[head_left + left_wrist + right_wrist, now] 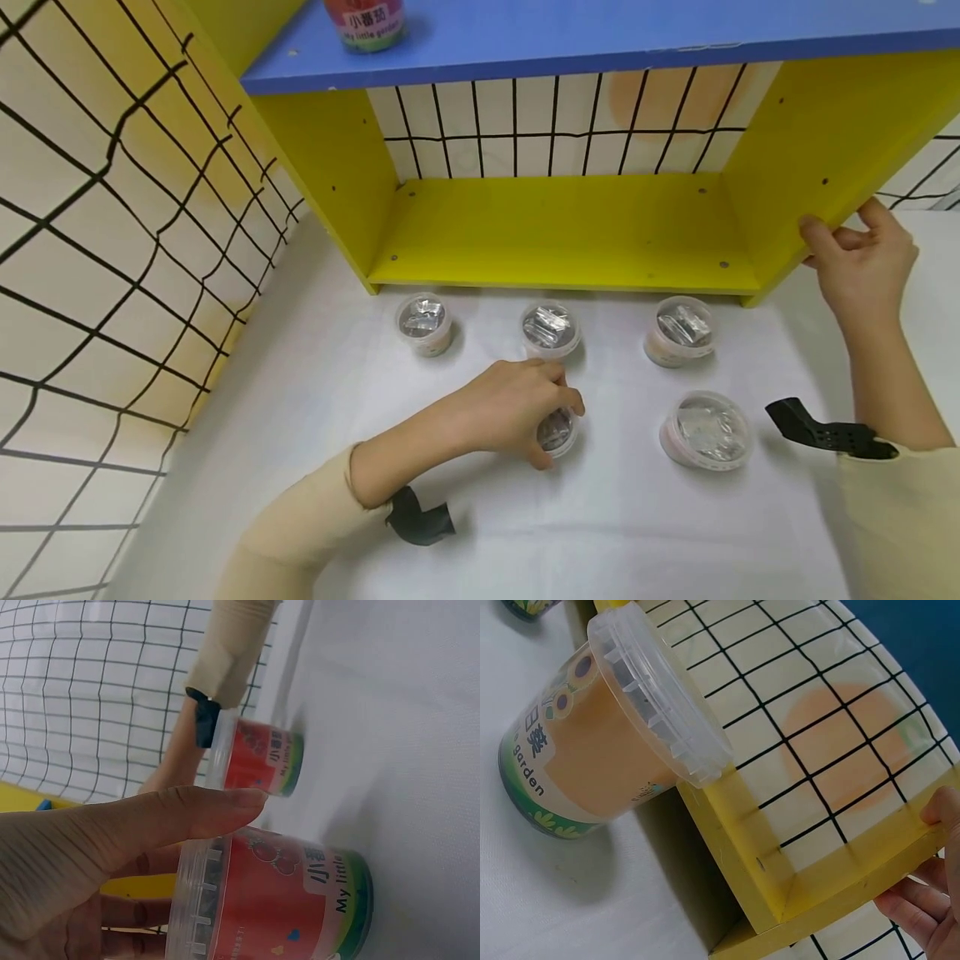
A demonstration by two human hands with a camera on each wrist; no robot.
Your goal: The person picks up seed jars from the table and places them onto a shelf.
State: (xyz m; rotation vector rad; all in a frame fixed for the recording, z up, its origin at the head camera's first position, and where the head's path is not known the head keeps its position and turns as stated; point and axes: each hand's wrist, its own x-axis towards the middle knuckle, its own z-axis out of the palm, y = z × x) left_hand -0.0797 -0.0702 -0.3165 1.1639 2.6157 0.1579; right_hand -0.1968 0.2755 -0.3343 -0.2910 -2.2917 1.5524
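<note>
My left hand spans a small plastic tub, its thumb and fingertips at opposite sides of the clear lid. In the left wrist view the tub carries a red label with tomatoes, "My little" lettering and a green base; the far fingers are partly hidden behind it. With thumb and fingers, my right hand grips the front edge of the yellow shelf's right side panel. The right wrist view shows those fingers around the yellow edge.
More lidded tubs stand on the white tablecloth: left, middle, right along the shelf front, and a wider tub nearer. Another tub sits on the blue shelf board. Black wire grid borders the left.
</note>
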